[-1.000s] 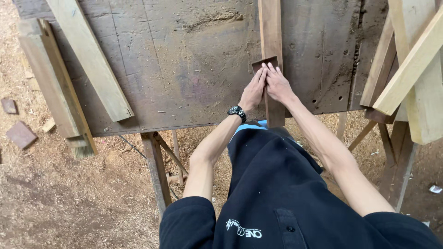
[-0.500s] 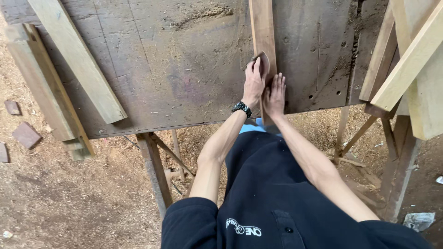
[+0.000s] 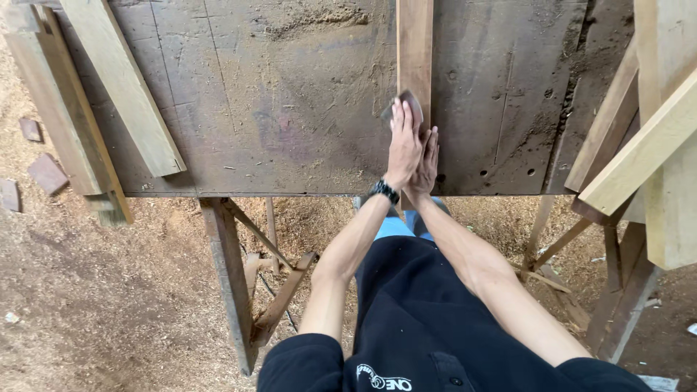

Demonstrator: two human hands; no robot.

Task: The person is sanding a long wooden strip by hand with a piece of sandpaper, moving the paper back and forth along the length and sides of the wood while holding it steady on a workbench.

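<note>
The left hand [image 3: 404,145] lies flat, fingers stretched forward, pressing a small dark sanding pad [image 3: 406,103] onto the near end of a narrow brown board [image 3: 414,51]; the fingers cover the pad rather than curl around it. The right hand [image 3: 426,163] rests just beside and partly under the left, open and flat against the same board, gripping nothing. A black wristwatch [image 3: 382,191] sits on the left wrist.

The board runs straight away from the person across a worn, dusty table [image 3: 290,109], and its near end appears to reach the table's front edge, hidden under the hands. Both wrists cross that edge.

To the left of the board the tabletop is bare up to a pale plank [image 3: 123,83] lying slantwise near the left edge, with darker planks [image 3: 65,123] overhanging the corner. To the right, the surface stays open up to a stack of pale timbers [image 3: 653,145] leaning over the right edge. Below, sawdust-strewn ground [image 3: 109,290] shows around the table's wooden legs [image 3: 232,283].
</note>
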